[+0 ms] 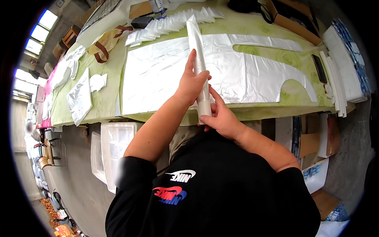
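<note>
A long, narrow roll of whitish plastic film (196,37) slants upward over the table, its far end pointed. My left hand (192,82) is wrapped round the middle of it, with the forefinger along its side. Lower down, my right hand (221,117) grips the near end between thumb and fingers. Beneath the roll, a large white plastic carrier bag (158,77) lies flat and slightly creased, its two handle strips reaching to the right. Behind it, a row of folded clear plastic packets (166,28) stretches along the table.
The table has a green patterned cloth (136,115). To the left lie loose plastic sheets (81,94) and a yellow bag with brown handles (103,44). At right are a dark phone (319,68), white rolls (335,85) and a cardboard box (298,15). Plastic bins (114,132) stand below.
</note>
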Demonstrator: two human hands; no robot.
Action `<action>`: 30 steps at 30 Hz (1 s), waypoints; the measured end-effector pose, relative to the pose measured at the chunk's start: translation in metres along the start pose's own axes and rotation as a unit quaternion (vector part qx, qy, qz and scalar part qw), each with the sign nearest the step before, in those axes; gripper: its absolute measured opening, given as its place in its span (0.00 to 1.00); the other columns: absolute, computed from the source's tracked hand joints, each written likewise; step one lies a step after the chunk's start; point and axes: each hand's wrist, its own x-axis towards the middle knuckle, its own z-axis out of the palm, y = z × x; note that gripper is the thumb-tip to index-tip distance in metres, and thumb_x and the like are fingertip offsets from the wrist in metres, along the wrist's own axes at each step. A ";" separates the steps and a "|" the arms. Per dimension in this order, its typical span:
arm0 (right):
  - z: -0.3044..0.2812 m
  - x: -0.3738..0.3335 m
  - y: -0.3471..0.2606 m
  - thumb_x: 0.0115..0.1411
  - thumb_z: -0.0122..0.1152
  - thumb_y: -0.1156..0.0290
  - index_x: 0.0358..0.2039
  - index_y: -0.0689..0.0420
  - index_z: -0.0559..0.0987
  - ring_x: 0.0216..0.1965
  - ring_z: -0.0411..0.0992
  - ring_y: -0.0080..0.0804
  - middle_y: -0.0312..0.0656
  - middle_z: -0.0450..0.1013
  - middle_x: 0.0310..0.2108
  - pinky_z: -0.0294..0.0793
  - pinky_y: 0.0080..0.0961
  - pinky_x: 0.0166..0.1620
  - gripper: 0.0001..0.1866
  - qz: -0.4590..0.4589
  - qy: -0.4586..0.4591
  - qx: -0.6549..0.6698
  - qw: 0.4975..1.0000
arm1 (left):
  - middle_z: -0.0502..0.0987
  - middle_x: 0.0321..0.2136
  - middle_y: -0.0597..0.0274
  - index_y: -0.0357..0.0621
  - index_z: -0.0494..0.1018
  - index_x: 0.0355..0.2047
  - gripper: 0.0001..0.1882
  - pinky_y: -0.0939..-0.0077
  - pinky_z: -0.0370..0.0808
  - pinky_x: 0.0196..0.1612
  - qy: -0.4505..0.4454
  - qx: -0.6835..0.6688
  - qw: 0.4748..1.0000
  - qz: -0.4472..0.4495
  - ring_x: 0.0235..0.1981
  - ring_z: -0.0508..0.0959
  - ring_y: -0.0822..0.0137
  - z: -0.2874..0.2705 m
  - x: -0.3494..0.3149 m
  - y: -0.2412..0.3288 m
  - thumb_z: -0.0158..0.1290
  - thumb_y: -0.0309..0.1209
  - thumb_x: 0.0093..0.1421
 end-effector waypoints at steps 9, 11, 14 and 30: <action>-0.062 -0.052 0.001 0.57 0.65 0.74 0.74 0.59 0.41 0.48 0.74 0.35 0.53 0.71 0.53 0.74 0.32 0.51 0.53 0.051 -0.078 -0.119 0.989 | 0.67 0.51 0.53 0.71 0.42 0.74 0.46 0.63 0.80 0.35 0.101 -0.120 0.986 0.054 0.38 0.75 0.63 -0.028 0.084 0.009 0.49 0.21 0.61; -0.068 -0.058 -0.003 0.57 0.65 0.74 0.74 0.57 0.46 0.46 0.74 0.32 0.51 0.71 0.53 0.74 0.30 0.50 0.50 0.053 -0.037 -0.109 0.992 | 0.66 0.52 0.49 0.71 0.42 0.74 0.46 0.63 0.81 0.35 0.080 -0.124 0.987 0.061 0.37 0.74 0.63 -0.012 0.086 0.008 0.48 0.20 0.61; -0.062 -0.050 -0.009 0.58 0.64 0.74 0.73 0.57 0.49 0.39 0.74 0.29 0.49 0.71 0.50 0.76 0.28 0.44 0.47 0.044 0.018 -0.099 0.994 | 0.63 0.55 0.50 0.72 0.42 0.74 0.47 0.63 0.81 0.36 0.053 -0.128 0.987 0.079 0.39 0.74 0.62 0.025 0.076 0.007 0.48 0.20 0.60; -0.111 -0.125 -0.034 0.51 0.65 0.73 0.65 0.57 0.67 0.55 0.74 0.43 0.53 0.73 0.55 0.72 0.32 0.58 0.38 -0.068 0.162 -0.424 0.888 | 0.66 0.61 0.54 0.45 0.58 0.70 0.27 0.61 0.78 0.49 -0.024 -0.156 0.980 -0.121 0.53 0.76 0.60 -0.036 0.023 -0.011 0.45 0.31 0.71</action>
